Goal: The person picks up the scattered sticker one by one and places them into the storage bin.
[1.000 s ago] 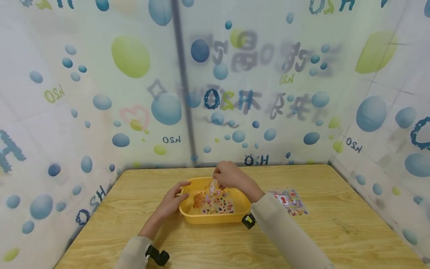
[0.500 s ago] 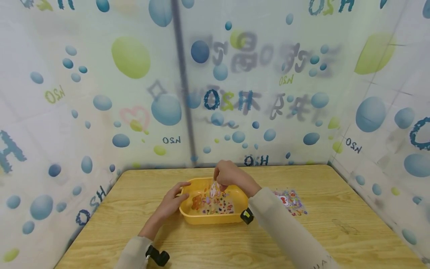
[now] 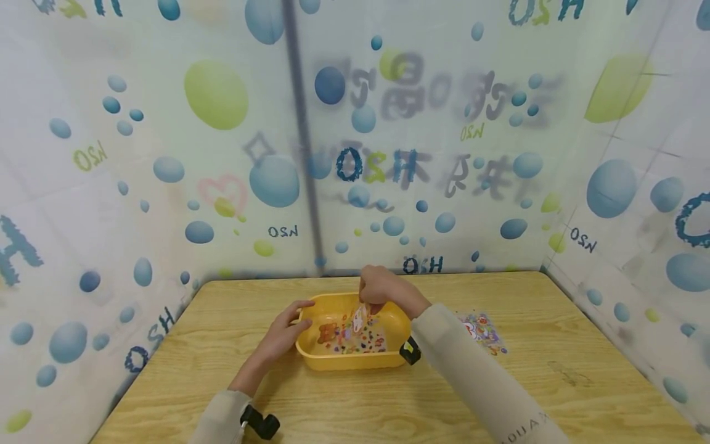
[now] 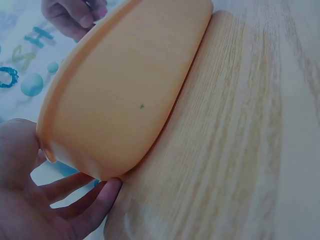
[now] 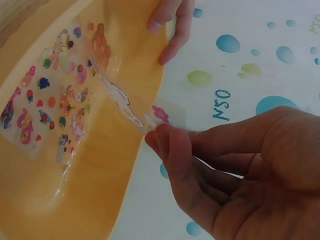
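My right hand, over the far rim of a yellow plastic tray, pinches a thin clear piece with a white figure printed on it. A small pink flower shape shows right at those fingertips. The piece slants down into the tray. My left hand grips the left end of the tray, its fingers at the rim and outer wall. Inside the tray lies a clear sheet with many small coloured figures, some of it behind the held piece. A brown bear shape lies at its left.
A colourful printed sheet lies on the wooden table right of the tray, partly behind my right sleeve. A bubble-patterned curtain stands right behind the table and along both sides.
My right hand has moved slightly right with the clear piece, uncovering more of the brown bear shape. My left hand and the tray have stayed put.
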Action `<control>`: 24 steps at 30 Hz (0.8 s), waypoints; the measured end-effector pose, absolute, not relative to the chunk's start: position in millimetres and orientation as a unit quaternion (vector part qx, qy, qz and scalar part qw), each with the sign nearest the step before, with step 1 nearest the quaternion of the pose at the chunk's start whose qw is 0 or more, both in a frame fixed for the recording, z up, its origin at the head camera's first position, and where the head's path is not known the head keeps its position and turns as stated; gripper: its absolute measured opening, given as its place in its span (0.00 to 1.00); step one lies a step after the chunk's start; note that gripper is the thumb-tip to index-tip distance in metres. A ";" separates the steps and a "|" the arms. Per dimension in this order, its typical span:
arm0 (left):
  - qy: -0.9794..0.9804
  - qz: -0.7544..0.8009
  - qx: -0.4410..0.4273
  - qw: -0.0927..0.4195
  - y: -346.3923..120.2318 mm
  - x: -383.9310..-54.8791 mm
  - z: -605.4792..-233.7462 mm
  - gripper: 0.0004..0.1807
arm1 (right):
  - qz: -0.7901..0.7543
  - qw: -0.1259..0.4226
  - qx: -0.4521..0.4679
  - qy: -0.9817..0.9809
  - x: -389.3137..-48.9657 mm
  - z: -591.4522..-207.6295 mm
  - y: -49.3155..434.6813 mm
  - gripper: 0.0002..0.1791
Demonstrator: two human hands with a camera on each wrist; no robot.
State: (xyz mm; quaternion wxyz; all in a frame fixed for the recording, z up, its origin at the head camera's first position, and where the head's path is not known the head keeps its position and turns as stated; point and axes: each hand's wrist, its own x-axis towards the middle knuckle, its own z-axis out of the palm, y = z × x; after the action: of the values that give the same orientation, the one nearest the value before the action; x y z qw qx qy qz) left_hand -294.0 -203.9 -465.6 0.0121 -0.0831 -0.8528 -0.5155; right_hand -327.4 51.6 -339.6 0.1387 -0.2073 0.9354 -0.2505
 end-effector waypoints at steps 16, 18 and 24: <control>-0.851 -0.519 -0.079 0.009 -203.4 -292.9 -464.7 0.23 | -0.210 0.179 -0.138 0.951 -337.5 -352.0 52.2 0.09; -0.851 -0.520 -0.079 0.009 -203.4 -292.2 -464.4 0.23 | -0.213 0.180 -0.126 0.952 -338.9 -354.4 53.2 0.04; -0.851 -0.519 -0.084 0.011 -203.4 -291.3 -463.8 0.23 | -0.203 0.205 -0.113 0.951 -344.8 -361.3 58.1 0.09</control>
State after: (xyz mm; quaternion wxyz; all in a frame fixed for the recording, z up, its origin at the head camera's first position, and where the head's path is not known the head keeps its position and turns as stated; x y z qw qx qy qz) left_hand -291.3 -203.4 -463.8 0.0110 -0.0836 -0.8509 -0.5186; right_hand -344.8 58.1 -361.3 0.2050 -0.1125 0.9509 -0.2028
